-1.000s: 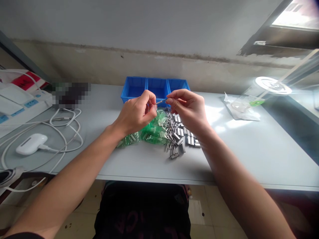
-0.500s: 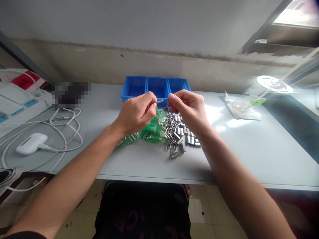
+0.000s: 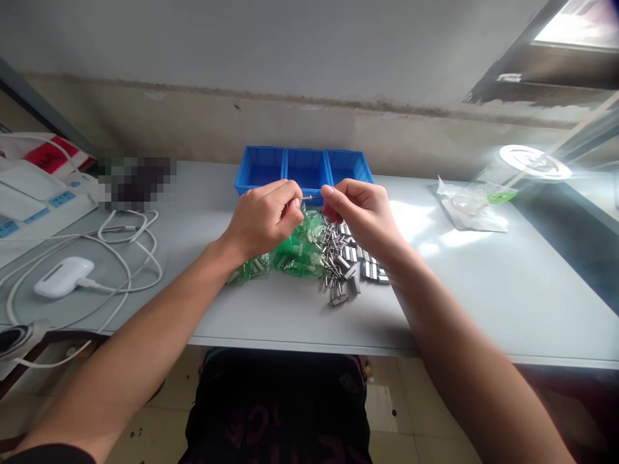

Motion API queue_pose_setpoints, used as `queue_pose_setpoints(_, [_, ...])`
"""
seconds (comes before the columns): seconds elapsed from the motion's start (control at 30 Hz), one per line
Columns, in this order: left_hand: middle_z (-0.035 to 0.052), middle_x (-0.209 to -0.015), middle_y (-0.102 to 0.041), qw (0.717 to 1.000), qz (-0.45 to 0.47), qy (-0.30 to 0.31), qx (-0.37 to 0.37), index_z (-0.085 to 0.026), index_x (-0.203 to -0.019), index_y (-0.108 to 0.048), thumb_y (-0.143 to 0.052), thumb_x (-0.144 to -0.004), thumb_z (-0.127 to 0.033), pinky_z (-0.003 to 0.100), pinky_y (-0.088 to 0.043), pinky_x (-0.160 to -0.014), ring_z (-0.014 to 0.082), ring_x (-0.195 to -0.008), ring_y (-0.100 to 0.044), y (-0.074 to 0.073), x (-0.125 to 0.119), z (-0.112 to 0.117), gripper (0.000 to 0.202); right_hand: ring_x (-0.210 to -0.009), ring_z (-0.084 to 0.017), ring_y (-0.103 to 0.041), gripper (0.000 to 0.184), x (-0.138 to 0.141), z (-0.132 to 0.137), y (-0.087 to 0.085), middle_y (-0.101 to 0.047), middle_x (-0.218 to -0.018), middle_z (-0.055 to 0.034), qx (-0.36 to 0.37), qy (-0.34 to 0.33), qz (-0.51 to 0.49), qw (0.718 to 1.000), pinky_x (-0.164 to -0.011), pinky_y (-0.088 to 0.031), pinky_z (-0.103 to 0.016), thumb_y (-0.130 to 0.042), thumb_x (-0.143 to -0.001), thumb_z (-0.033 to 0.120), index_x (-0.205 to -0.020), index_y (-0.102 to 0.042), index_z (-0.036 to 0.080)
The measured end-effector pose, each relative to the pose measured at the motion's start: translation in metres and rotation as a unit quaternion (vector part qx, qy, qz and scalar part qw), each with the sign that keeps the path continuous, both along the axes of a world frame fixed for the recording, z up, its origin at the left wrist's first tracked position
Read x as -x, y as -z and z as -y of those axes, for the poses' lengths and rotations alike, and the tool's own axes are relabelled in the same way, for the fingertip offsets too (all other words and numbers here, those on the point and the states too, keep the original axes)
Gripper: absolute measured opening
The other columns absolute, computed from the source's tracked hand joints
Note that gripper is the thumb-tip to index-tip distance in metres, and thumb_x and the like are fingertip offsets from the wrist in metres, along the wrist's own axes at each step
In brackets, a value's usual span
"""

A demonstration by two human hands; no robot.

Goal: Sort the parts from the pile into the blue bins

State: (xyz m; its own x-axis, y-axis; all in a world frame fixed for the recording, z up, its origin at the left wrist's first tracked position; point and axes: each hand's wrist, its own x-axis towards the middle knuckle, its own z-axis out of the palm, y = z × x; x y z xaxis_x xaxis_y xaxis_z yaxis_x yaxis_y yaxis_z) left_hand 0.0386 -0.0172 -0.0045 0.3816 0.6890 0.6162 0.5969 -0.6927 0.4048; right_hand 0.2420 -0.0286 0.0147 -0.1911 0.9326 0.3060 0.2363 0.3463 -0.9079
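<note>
Thin metal pin [image 3: 310,197] is held in the air just in front of the blue bins [image 3: 305,185], level, between the two hands. The left hand [image 3: 264,219] has thumb and forefinger clamped on the pin's left end. The right hand [image 3: 360,212] has its fingers pinched together on the right end. The other fingers of both hands are curled in. Whether anything small sits on the pin is too small to tell.

Judgement on doing this well: the pin is thin and slippery-looking, so pinch close to each end with fingertips only and hold it level. Hands are best kept low over the piles, so a dropped part lands among its own kind. Wrists could rest on the surface [image 3: 483,283] for steadiness.

Counts:
- 1 pin in hand, 2 hands on it.
- 3 blue bins, side by side in a row. What is in them is not visible from here.
- 1 pile of green plastic parts [image 3: 296,250], just in front of the bins and under the left hand. Too many to count.
- 1 pile of metal parts [image 3: 349,261], touching the green pile on its right. It holds pins and small blocks, also too many to count.
- 1 clear plastic bag [image 3: 471,211], well right of the bins.
- 1 clear lidded cup [image 3: 529,162], beyond the bag.
- 1 looped white cable [image 3: 133,248], well left of the bins.
- 1 white pod-shaped device [image 3: 62,277], plugged to the cable.
- 1 white power strip [image 3: 46,201], furthest left.
</note>
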Motion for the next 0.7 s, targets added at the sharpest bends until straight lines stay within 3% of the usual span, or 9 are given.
queue_pose_setpoints(0.17, [0.0000,-0.072,-0.063,1.000,0.005,-0.017,0.008,-0.019,-0.080,-0.063,-0.049,-0.095,-0.024,0.031,-0.038,-0.063,0.0136,-0.064,-0.052,0.001,-0.002,0.000,0.022,-0.063,-0.011,-0.057,0.045,-0.004,-0.003,-0.001,-0.066,-0.072,-0.0035,-0.003,0.009,-0.002,1.000,-0.057,-0.045,-0.027,-0.072,-0.091,0.057,-0.070,-0.063,0.018])
queue_pose_setpoints(0.37, [0.0006,-0.080,-0.068,1.000,-0.019,-0.013,0.006,-0.019,-0.086,-0.069,-0.052,-0.095,-0.023,0.031,-0.042,-0.065,0.0140,-0.069,-0.056,0.004,-0.003,0.001,0.020,-0.061,-0.011,-0.059,0.028,-0.035,-0.019,-0.009,-0.069,-0.082,-0.0061,0.052,0.168,-0.026,0.984,-0.051,-0.041,-0.027,-0.069,-0.093,0.041,-0.075,-0.065,0.018])
queue_pose_setpoints(0.53, [0.0036,-0.106,-0.071,0.995,-0.092,0.021,0.025,-0.020,-0.104,-0.071,-0.056,-0.095,-0.025,0.035,-0.050,-0.079,0.0196,-0.093,-0.064,0.006,-0.003,0.002,0.018,-0.050,-0.009,-0.050,0.023,-0.052,-0.031,-0.006,-0.059,-0.062,-0.0021,0.090,0.265,-0.049,0.959,-0.047,-0.040,-0.026,-0.068,-0.090,0.028,-0.069,-0.065,0.018])
queue_pose_setpoints(0.7, [0.0059,-0.117,-0.070,0.986,-0.154,0.046,0.041,-0.020,-0.113,-0.070,-0.059,-0.097,-0.028,0.040,-0.052,-0.090,0.0239,-0.105,-0.062,0.007,-0.003,0.001,0.020,-0.043,-0.008,-0.043,0.023,-0.054,-0.037,0.002,-0.054,-0.053,-0.0006,0.115,0.272,-0.036,0.955,-0.043,-0.035,-0.028,-0.067,-0.088,0.029,-0.068,-0.068,0.017])
